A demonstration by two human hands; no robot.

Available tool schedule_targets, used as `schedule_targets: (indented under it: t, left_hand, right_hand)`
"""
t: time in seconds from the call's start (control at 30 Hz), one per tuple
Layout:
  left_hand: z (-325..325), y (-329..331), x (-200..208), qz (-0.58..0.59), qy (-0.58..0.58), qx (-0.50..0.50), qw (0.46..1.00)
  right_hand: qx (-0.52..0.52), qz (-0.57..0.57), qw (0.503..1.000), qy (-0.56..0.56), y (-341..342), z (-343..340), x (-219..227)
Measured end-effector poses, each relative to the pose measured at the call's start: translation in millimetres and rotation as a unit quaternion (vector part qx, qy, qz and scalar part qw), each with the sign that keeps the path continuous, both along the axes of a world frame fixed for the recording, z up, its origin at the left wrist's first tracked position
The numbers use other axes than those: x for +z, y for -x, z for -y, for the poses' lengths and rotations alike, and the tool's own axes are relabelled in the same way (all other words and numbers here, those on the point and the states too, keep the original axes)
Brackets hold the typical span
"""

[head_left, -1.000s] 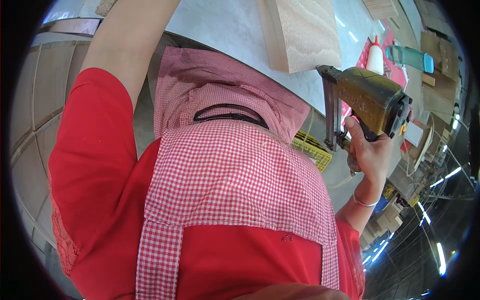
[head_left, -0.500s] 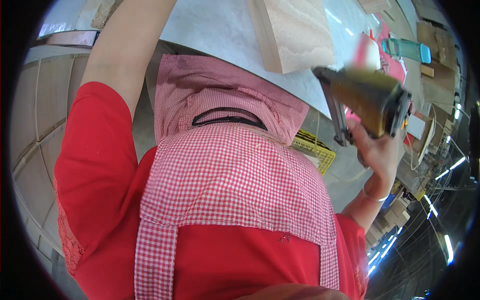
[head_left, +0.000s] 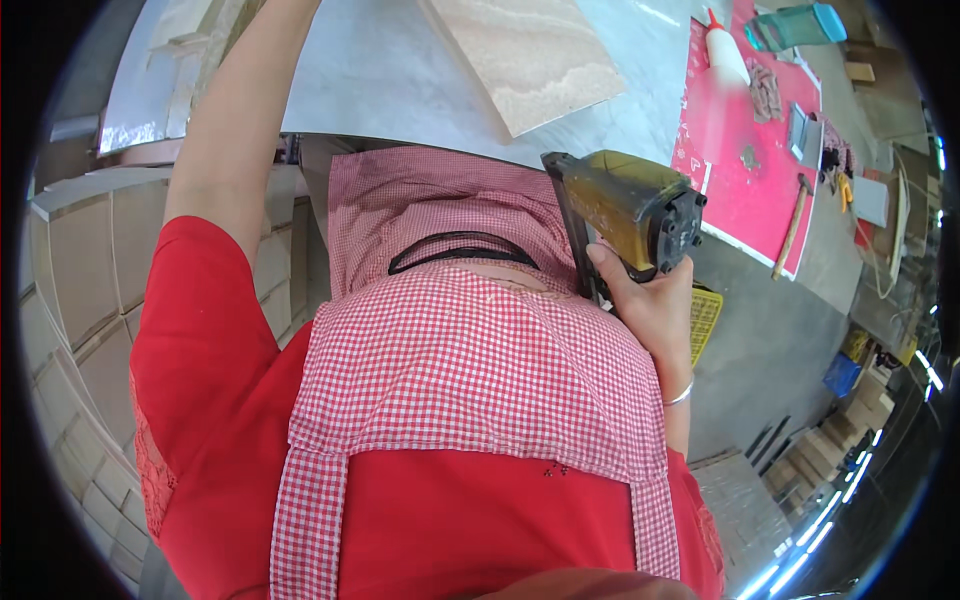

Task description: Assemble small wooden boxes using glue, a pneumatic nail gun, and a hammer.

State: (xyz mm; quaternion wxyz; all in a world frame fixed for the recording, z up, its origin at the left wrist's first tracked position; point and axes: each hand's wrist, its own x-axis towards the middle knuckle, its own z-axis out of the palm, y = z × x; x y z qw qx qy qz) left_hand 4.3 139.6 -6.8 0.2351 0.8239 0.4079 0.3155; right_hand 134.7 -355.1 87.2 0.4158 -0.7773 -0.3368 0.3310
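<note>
My right hand [head_left: 655, 305] is closed round the handle of a pneumatic nail gun [head_left: 632, 205], which has a yellowish-brown body and a black end cap. The gun is held at the table's near edge, just right of my apron. A pale wooden board [head_left: 535, 60] lies on the grey-white worktable [head_left: 370, 80], one corner pointing toward me and the gun a little below and right of it. My left forearm [head_left: 235, 130] reaches forward over the table's left part. Its hand is cut off by the upper edge of the picture.
On a pink mat [head_left: 740, 190] at the right are a red-tipped white glue bottle [head_left: 728, 58], a rag [head_left: 765, 92] and a hammer [head_left: 793, 225]. A teal bottle [head_left: 800, 28] is beyond. A yellow crate [head_left: 706, 325] sits below; panels [head_left: 80, 260] stand stacked at left.
My right hand has brought the nail gun leftward, closer to my body and the board. The view has shifted, so more of the pink mat and hammer shows at the right.
</note>
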Motion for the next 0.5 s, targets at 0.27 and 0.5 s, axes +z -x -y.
schedule_targets:
  t: [0.27, 0.5]
  left_hand:
    - [8.8, 0.7, 2.0, 0.021, 0.044, 0.007, 0.999]
    - [34.7, 4.7, 4.1, 0.012, 0.013, 0.050, 0.999]
  right_hand:
    - [0.027, 0.004, 1.000, 0.014, -2.7, 0.2, 1.9]
    - [0.049, 0.023, 0.998, -0.018, -10.7, -7.7, 0.1]
